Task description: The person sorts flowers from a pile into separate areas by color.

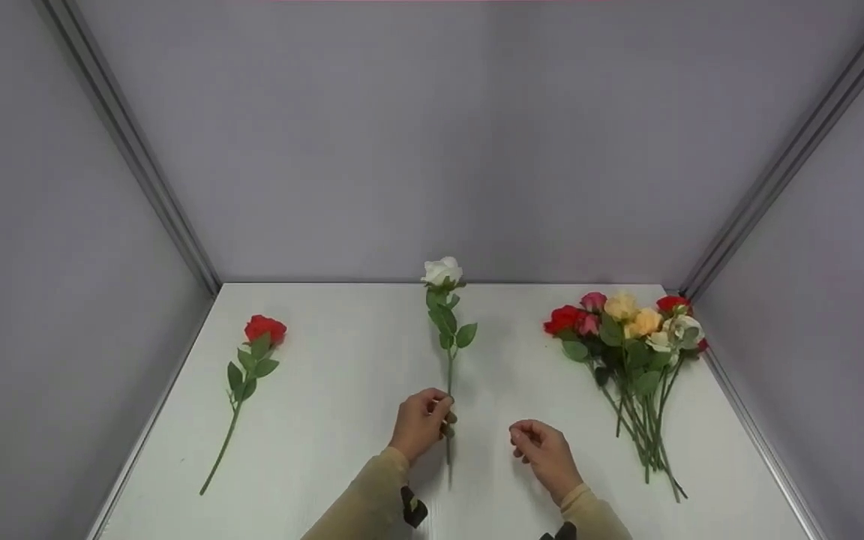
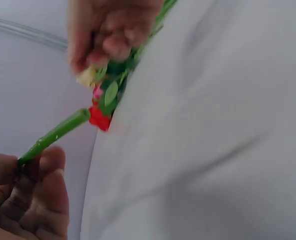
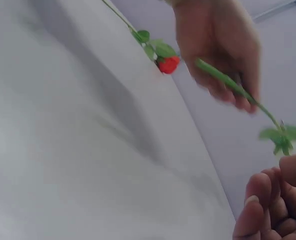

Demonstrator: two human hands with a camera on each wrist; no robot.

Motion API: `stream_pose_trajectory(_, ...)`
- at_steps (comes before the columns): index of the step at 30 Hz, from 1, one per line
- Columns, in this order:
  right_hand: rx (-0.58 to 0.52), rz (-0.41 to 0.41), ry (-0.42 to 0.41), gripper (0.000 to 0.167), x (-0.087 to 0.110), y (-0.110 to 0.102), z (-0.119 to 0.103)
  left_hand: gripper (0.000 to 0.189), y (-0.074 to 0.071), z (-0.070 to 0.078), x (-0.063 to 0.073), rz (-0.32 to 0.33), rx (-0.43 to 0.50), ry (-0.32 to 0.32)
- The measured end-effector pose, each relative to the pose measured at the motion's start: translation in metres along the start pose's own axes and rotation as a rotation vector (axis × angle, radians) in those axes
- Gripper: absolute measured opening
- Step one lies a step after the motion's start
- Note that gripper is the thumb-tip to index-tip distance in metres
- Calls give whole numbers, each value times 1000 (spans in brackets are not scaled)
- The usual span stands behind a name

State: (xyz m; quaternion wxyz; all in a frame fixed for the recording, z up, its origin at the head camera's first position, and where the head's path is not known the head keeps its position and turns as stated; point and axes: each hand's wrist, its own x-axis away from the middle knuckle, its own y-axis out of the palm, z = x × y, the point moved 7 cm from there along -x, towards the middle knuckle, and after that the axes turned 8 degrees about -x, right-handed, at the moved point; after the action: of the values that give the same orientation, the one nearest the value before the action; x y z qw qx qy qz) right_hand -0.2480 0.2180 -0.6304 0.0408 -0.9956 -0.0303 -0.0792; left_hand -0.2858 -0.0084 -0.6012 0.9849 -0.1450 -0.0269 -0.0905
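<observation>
In the head view my left hand (image 1: 423, 421) pinches the stem of a white rose (image 1: 443, 271) between thumb and fingers, with the bloom pointing to the back wall. The rose is raised over the table; the cut end of its stem (image 2: 57, 134) sticks out past the left fingers in the left wrist view. My right hand (image 1: 546, 454) hovers to the right of that stem, apart from it. Its fingers (image 3: 260, 200) are loosely bent with nothing between them. The bloom is mostly hidden behind its leaves in the right wrist view.
A single red rose (image 1: 265, 330) lies on the left of the white table (image 1: 342, 352). On the right lies a pile of roses (image 1: 638, 352) in red, pink, yellow and white, stems toward the front. Grey panels (image 1: 447, 135) wall the table at the back and sides.
</observation>
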Motion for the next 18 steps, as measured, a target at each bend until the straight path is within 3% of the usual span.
stream_pose_trajectory(6,-26,118,34,33,2,-42,8,16,-46,-14,-7,41,-79,-15)
stream_pose_trajectory(13,-30,222,55,33,6,-79,13,19,-103,-33,-16,207,-270,-34)
stream_pose_trajectory(18,-21,270,75,33,11,-99,17,20,-142,-55,-22,318,-467,-104)
